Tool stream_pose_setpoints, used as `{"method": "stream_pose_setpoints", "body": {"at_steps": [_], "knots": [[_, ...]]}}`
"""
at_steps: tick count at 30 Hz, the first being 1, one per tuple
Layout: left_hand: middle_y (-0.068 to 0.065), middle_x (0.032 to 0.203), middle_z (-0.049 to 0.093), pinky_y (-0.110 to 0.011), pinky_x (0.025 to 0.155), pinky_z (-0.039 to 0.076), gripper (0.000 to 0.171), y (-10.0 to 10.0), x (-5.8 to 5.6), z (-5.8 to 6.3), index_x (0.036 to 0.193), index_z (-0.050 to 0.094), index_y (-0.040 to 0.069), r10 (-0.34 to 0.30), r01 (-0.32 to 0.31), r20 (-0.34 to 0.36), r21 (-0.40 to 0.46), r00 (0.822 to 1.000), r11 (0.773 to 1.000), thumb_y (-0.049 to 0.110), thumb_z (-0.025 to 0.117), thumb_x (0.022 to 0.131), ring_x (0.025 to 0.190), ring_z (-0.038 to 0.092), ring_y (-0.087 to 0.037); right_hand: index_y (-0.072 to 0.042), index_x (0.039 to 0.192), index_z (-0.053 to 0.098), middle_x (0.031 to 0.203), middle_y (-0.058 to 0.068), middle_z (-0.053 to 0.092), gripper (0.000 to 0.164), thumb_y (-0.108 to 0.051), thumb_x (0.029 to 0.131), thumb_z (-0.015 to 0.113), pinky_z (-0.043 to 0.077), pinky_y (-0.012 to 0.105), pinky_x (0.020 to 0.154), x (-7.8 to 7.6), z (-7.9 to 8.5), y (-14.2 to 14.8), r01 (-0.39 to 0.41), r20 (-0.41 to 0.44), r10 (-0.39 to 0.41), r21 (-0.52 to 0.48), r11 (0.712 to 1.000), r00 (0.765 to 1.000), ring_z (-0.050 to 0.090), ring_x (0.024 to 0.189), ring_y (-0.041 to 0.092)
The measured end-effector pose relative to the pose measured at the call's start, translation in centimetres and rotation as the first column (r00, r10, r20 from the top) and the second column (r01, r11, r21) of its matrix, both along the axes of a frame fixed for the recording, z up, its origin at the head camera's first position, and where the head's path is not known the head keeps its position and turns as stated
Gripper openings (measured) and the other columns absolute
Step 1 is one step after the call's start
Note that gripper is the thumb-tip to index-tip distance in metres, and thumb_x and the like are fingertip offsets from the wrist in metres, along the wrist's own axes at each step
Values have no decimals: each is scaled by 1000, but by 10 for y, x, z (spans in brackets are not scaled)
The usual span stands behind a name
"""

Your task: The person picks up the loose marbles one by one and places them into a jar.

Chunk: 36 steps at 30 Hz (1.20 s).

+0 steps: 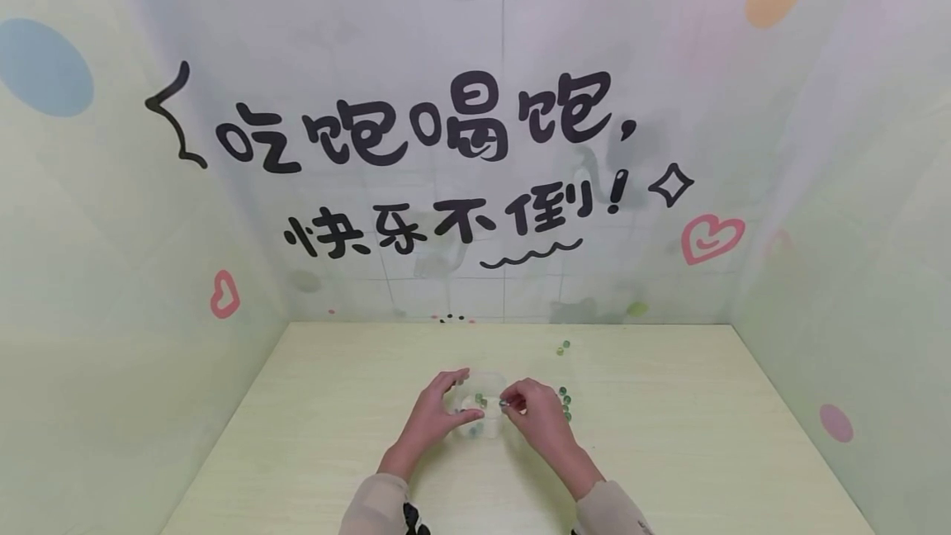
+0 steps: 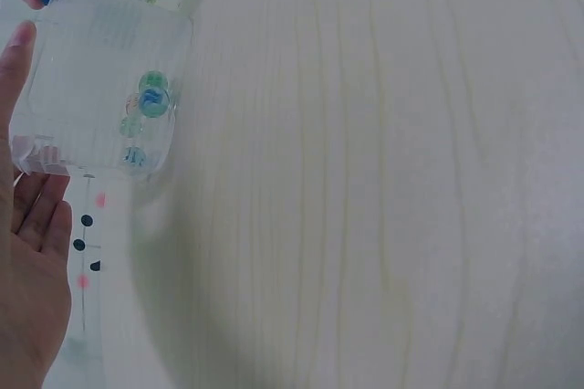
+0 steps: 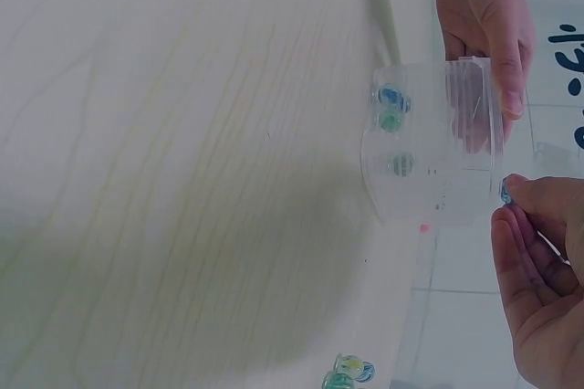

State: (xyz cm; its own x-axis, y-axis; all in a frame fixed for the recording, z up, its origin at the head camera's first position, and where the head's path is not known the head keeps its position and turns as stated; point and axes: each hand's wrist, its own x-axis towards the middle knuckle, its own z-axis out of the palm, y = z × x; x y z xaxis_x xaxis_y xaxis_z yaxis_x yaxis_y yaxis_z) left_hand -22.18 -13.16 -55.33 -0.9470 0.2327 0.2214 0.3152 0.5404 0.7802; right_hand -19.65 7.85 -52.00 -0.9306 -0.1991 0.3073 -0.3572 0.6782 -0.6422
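My left hand [image 1: 434, 411] grips a clear plastic container [image 2: 87, 65], thumb on the near side and fingers around the far side. Several green and blue glass marbles [image 2: 153, 99] lie at the bottom of the container. Between thumb and fingertips, my right hand [image 1: 542, 415] pinches a blue marble [image 3: 506, 192]. That marble is right at the container's open rim, on the side away from the left hand in the head view.
Just right of the right hand, several green marbles [image 1: 566, 403] stand in a short row on the pale wooden table [image 1: 297, 436]. Farther back is a pair of marbles [image 1: 565, 347]. A printed fabric wall [image 1: 401, 40] encloses the table at the back and sides.
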Motion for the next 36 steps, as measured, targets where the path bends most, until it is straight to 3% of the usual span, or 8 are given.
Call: {"method": "stream_pose_setpoints", "body": {"at_steps": [36], "knots": [[-12,135,60,-53,108,48,75,0,-3,-5,140,54,4,-6,6,2,28,1000,1000,33,85,79,129,56,-33,-6,95,73,87,3,70,13,-2,83,77,57,19,68,3,0,11,17,35,-17,-9,1000,999,63,76,9]]}}
